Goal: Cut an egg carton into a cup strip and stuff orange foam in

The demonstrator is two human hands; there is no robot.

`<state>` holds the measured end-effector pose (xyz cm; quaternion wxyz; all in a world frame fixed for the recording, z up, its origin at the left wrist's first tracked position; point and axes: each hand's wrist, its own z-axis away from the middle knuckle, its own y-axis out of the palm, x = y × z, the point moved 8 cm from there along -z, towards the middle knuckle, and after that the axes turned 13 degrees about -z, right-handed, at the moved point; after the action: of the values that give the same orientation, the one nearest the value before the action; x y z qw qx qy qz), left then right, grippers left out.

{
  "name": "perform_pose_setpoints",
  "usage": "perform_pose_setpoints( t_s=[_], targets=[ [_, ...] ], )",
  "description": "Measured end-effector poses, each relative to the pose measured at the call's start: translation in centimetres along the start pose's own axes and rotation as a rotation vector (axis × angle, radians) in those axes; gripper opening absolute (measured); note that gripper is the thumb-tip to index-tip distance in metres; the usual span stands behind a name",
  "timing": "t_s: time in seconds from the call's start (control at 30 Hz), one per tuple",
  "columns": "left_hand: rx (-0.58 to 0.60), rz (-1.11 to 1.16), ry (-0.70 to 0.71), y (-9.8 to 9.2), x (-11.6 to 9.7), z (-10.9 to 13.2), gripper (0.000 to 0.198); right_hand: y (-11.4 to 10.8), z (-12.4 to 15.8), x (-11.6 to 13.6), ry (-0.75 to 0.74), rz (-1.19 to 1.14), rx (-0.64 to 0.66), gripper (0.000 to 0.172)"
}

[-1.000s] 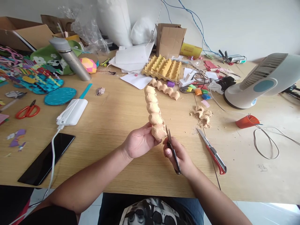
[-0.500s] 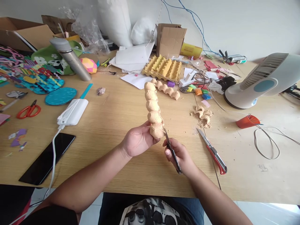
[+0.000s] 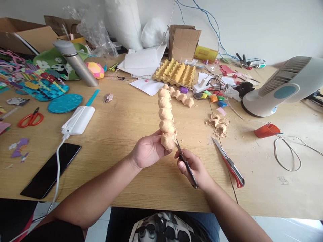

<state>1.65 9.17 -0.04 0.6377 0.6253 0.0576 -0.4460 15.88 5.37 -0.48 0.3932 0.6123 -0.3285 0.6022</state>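
A strip of peach-coloured egg carton cups (image 3: pixel 166 113) stands nearly upright above the table, its lower end gripped by my left hand (image 3: pixel 149 150). My right hand (image 3: pixel 193 167) is closed round a pair of dark-handled scissors (image 3: pixel 187 164). The blades touch or lie right beside the right edge of the lowest cup; whether paper sits between them I cannot tell. Behind the held strip lies another peach egg carton strip (image 3: pixel 182 96). Trimmed carton scraps (image 3: pixel 219 123) and crumbs are scattered to the right.
A red utility knife (image 3: pixel 231 164) lies right of my right hand, blade exposed. Farther back are a yellow egg tray (image 3: pixel 174 74), a white fan (image 3: pixel 280 87) and an orange cup (image 3: pixel 266 130). To the left are a phone (image 3: pixel 51 170), a power bank (image 3: pixel 78 120) and orange-handled scissors (image 3: pixel 31 118).
The upper end of the held strip has tilted slightly to the right. The scissors have shifted very slightly downward at the lowest cup's edge. My left hand stays nearly where it was.
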Motion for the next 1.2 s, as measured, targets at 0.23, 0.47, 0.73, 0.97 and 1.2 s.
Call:
perform_pose_setpoints(
  t_s=[0.23, 0.47, 0.73, 0.97, 1.2],
  targets=[
    [-0.002, -0.007, -0.003, -0.03, -0.02, -0.02, 0.033, 0.11, -0.03, -0.23, 0.010, -0.035, 0.005, 0.048],
    [-0.013, 0.002, -0.010, -0.02, 0.02, 0.04, 0.043, 0.02, 0.10, -0.61, 0.013, -0.032, -0.011, 0.048],
    [-0.005, -0.007, 0.001, -0.08, -0.04, 0.01, 0.037, 0.24, 0.16, -0.77, 0.014, -0.011, -0.006, 0.048],
    [-0.034, -0.023, 0.007, -0.34, -0.11, 0.08, 0.044, 0.27, 0.18, -0.71, 0.001, 0.033, -0.005, 0.048],
    [-0.018, -0.082, 0.007, 0.26, -0.45, 0.37, 0.034, 0.43, 0.12, -0.43, -0.030, 0.071, 0.012, 0.049]
  ],
)
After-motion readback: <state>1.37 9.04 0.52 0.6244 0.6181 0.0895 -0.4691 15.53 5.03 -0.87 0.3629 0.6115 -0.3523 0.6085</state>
